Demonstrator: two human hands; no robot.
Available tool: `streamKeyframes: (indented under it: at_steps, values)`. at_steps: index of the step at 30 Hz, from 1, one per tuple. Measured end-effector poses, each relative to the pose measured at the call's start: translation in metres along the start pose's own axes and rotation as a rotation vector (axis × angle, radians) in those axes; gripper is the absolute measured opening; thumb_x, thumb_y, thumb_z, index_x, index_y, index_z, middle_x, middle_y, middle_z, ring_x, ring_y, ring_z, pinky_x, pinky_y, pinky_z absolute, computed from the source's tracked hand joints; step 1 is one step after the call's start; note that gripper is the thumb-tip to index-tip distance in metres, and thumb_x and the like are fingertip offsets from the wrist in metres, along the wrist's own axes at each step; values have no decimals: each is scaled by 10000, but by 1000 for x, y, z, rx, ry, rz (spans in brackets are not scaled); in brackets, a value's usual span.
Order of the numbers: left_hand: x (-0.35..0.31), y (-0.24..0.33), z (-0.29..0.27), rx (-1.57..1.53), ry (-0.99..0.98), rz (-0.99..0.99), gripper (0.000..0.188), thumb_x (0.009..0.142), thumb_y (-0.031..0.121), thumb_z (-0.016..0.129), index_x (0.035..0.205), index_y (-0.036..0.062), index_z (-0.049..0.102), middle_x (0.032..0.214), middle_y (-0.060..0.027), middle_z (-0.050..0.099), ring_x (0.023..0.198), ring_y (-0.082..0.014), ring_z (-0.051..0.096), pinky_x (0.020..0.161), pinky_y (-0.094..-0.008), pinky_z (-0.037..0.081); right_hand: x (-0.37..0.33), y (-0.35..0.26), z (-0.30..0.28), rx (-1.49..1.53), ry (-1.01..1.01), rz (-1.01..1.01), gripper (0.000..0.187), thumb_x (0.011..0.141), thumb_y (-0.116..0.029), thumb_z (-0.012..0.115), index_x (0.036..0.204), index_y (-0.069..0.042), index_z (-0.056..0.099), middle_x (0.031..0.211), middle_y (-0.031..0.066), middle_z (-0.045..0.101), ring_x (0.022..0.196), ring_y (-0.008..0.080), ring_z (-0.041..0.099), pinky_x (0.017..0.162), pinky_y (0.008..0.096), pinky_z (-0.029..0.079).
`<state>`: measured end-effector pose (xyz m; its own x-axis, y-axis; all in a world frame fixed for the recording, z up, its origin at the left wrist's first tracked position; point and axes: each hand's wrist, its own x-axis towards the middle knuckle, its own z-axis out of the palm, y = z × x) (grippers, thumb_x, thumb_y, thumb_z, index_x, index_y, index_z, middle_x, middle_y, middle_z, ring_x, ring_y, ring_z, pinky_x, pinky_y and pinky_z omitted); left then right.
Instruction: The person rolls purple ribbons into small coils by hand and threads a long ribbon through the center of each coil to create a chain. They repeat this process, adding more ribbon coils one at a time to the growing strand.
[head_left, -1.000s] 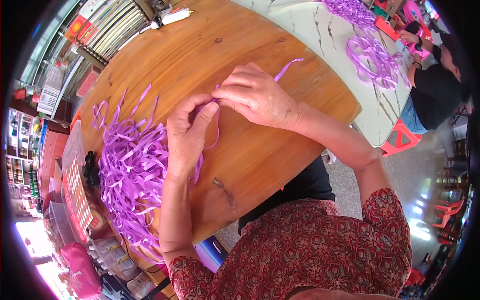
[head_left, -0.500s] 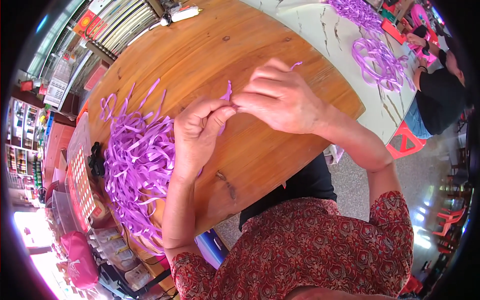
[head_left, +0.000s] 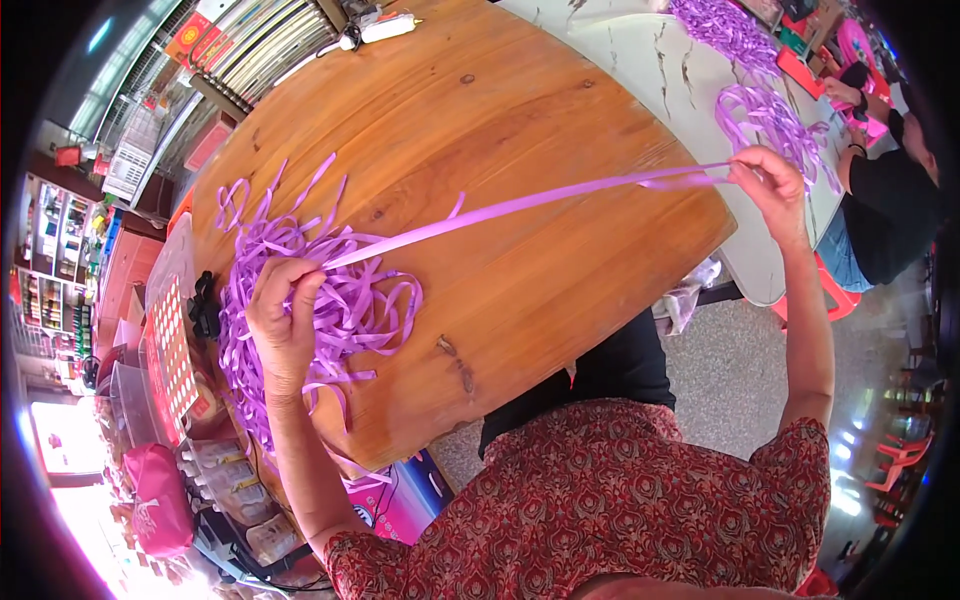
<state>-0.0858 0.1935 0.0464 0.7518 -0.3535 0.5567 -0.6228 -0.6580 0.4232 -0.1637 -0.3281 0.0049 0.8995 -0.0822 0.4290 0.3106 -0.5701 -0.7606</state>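
A long purple ribbon strip (head_left: pixel 520 208) is stretched taut above the round wooden table (head_left: pixel 480 110). My left hand (head_left: pixel 282 318) pinches its left end over a loose heap of purple ribbon strips (head_left: pixel 300 300) on the table's left side. My right hand (head_left: pixel 768 185) pinches the other end far out to the right, past the table's edge. Both arms are spread wide apart.
A white marble-look table (head_left: pixel 640 60) at the upper right carries more purple ribbon (head_left: pixel 760 110); another person in black (head_left: pixel 890 200) sits there. A red and white card (head_left: pixel 168 350) and a black clip (head_left: pixel 205 305) lie at the wooden table's left edge. Bags lie lower left.
My hands were together at the table's middle, working one strip. They have pulled apart, left hand down to the heap, right hand far right, drawing the ribbon out straight.
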Motion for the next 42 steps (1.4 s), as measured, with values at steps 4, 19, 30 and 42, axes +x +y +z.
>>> streamKeyframes:
  at_steps: [4,19,30,42]
  values:
    - [-13,-36,-20,50,42,-75,59,808,14,623,862,14,598,776,-65,572,704,-157,541,641,-243,431,-14,21,-29,56,111,85,110,850,-3,571,951,-2,615,860,4,586,797,90,559,738,233,445]
    - [-46,-35,-6,-845,333,-552,94,910,62,516,967,29,583,887,-79,622,824,-187,629,768,-323,522,0,57,-53,1316,252,103,162,903,-69,516,1022,33,554,878,67,553,879,175,501,845,361,396]
    - [-26,-37,48,-1657,633,-681,89,936,103,467,895,48,522,945,-99,593,896,-240,574,875,-429,467,24,54,-18,2028,315,0,186,878,-8,492,1057,35,464,928,114,507,792,173,479,829,391,361]
    - [-9,63,81,-1442,136,-496,223,888,63,556,1108,32,548,798,-63,617,573,-78,423,573,-217,367,16,-78,104,440,25,171,226,881,-24,537,1095,-8,605,826,22,583,675,46,463,608,180,361]
